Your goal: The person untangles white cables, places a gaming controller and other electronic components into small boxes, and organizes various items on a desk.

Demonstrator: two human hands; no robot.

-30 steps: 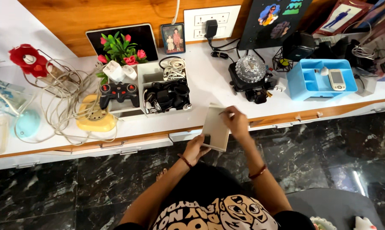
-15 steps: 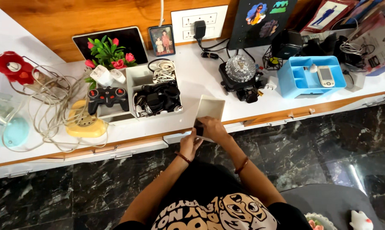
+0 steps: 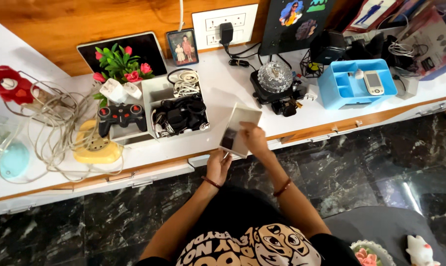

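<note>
The person stood at the white worktop with both hands on a small white tray, which was held tilted just above the worktop's front edge, apart from the surface. The right hand gripped the tray's right side, fingers curled over its rim. The left hand came up from below and pinched the lower corner, where a small dark thing showed inside the tray; what it was could not be told.

Just left of the tray stood a white organiser, one section packed with black cables and a white coiled cord. A black game controller lay beside it, a yellow phone under a loose tangle of cord further left. To the right sat a glass dome lamp and a blue organiser holding a small handset.

Judging by this, the sorting looked part done: many cables were already binned, while the tray was nearly empty and in hand, and the tangled cord and scattered pieces remained loose on the worktop.
</note>
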